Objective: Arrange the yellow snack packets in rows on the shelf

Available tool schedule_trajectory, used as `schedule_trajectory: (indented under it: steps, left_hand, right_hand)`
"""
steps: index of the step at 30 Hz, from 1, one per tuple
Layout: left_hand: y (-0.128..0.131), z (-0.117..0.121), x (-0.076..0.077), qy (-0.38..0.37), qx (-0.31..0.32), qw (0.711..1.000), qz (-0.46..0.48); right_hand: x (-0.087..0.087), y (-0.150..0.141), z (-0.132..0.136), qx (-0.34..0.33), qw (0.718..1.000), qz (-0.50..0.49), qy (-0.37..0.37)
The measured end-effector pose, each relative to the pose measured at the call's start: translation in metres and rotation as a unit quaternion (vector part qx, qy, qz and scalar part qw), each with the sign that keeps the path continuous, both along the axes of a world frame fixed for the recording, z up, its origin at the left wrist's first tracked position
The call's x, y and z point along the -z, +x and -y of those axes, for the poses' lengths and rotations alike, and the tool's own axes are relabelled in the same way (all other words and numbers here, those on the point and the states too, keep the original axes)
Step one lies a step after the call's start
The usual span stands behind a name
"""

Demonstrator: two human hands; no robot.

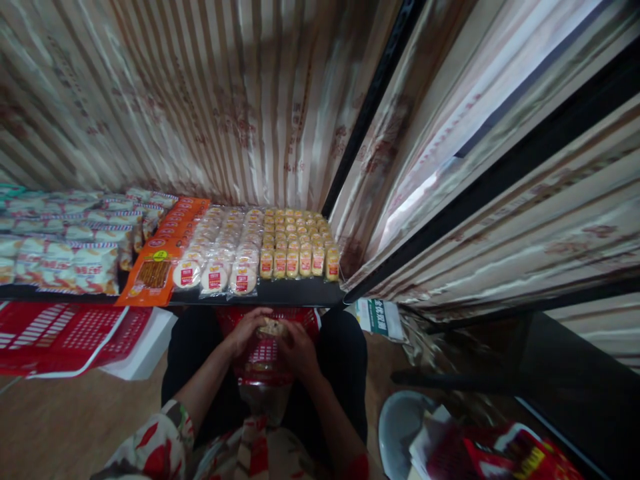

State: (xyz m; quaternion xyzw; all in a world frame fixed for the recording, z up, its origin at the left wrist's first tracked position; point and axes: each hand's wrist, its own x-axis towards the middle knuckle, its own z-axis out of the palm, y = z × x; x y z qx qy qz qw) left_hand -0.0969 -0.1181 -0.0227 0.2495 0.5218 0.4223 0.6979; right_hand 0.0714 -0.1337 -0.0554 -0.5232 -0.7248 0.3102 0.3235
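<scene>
Shirt (160, 450) at bottom edge, pale with red leaf print, plus dark trousers (345, 353), knees apart. Clear bag (265, 397) low between the legs, contents too dim to tell. Red basket (263, 352) between the knees, just short of the shelf; lattice wall visible. Left hand (249, 328) and right hand (301, 349) meet above this basket, fingers curled in from either side, pinching a small pale packet (271, 327) between them. Packet sits over the basket, near the shelf edge; label unreadable, fingers cover part of it.

Right side, low: pale basin (393, 433) on the floor, papers (430, 437) and a red bag (525, 453) by it. Left side: second red basket (100, 333) with white handle, white box (143, 347) just beside it.

Dark shelf (300, 292) ahead. On it, right to left: yellow cakes (299, 243) in rows, round white biscuits (217, 253) in clear wrap, orange bag (170, 230) showing brown sticks, white packets (65, 247) in stacks. White-green sack (379, 319) on the floor past the shelf's right end. Black post (370, 100) at that end; striped curtain (200, 87) behind everything.
</scene>
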Motion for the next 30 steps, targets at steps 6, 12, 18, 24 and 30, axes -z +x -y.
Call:
schedule_trajectory:
  steps: [6,12,18,24,30]
  left_hand:
    - [-0.003,0.001,-0.002,0.023,-0.008,0.999,0.027]
    - [-0.003,-0.001,-0.008,0.041,-0.007,0.995,0.087]
    - [0.0,-0.001,-0.013,0.044,-0.004,0.992,0.122]
    - [0.003,0.003,-0.01,0.034,-0.007,0.989,0.14]
    - [0.007,0.004,-0.006,0.034,0.0,0.994,0.101]
  right_hand:
    - [-0.006,0.0,0.001,0.018,0.999,-0.023,-0.013]
    - [-0.01,0.001,0.0,0.037,0.993,-0.09,-0.066]
    - [-0.007,-0.002,-0.001,0.048,0.96,-0.234,-0.148]
    - [-0.013,-0.005,0.0,0.089,0.918,-0.307,-0.234]
    - [-0.015,-0.006,0.0,0.119,0.888,-0.338,-0.289]
